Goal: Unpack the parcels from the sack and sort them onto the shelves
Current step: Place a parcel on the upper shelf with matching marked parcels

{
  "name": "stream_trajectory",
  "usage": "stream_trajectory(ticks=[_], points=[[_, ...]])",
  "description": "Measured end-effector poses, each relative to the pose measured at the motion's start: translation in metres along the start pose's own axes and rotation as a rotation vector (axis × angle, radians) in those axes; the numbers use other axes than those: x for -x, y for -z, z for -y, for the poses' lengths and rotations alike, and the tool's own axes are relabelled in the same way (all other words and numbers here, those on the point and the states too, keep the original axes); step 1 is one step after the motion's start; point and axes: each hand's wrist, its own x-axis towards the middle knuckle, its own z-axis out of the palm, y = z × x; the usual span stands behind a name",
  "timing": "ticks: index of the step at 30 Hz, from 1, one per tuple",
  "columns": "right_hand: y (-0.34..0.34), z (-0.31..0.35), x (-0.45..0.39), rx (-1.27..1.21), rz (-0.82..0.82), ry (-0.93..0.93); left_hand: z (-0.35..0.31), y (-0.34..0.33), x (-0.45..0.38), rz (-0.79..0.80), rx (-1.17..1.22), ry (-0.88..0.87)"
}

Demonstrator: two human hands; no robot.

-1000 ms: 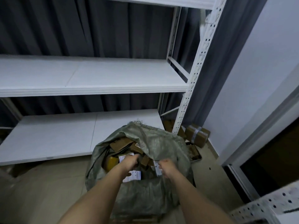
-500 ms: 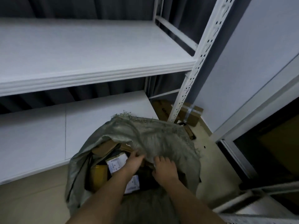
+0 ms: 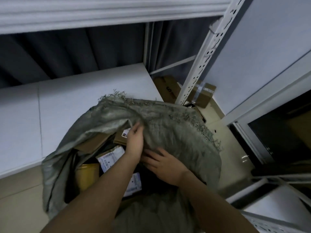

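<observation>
A dark pleated curtain (image 3: 67, 52) hangs behind a white metal rack, whose lower shelf (image 3: 80, 101) runs from the left edge toward a perforated upright post (image 3: 200, 64), with the front lip of an upper shelf (image 3: 101, 12) across the top. On the tan floor in front stands a grey-green woven sack (image 3: 176, 132), its mouth gaping to the left. Inside, left to right, at least five parcels show: a yellow parcel (image 3: 86, 175), a flat brown carton (image 3: 94, 142), a white-labelled packet (image 3: 110, 157), a brown box with a sticker (image 3: 122, 138) and another labelled packet (image 3: 134, 184). The left hand (image 3: 134, 142) reaches forward, fingers pinching the sack's folded edge. The right hand (image 3: 161, 165) lies just beside it, fingers spread flat under the sack cloth, gripping nothing visible. Behind the post, two taped cardboard boxes (image 3: 202, 91) sit on the floor.
</observation>
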Motion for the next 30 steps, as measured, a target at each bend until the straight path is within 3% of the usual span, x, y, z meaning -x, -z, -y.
stream_trajectory(ticks=[3,9,15,18,26,30], points=[[0.006,-0.015,-0.008,0.192,0.057,-0.039,-0.031,-0.010,-0.003,-0.033,0.068,-0.127],[0.024,-0.066,-0.006,0.335,0.206,-0.363,-0.083,-0.024,-0.014,0.011,0.225,-0.226],[0.031,-0.123,0.002,0.496,0.340,-0.544,-0.074,-0.025,-0.029,0.182,-0.175,-0.317],[0.024,-0.146,0.003,0.506,0.325,-0.595,-0.057,-0.028,-0.039,0.269,-0.424,-0.355],[0.001,-0.161,0.004,0.619,0.447,-0.546,-0.015,-0.035,-0.063,0.378,-0.720,-0.312],[-0.009,-0.150,0.002,0.385,0.240,-0.457,0.011,-0.025,-0.057,0.381,-0.862,-0.418]])
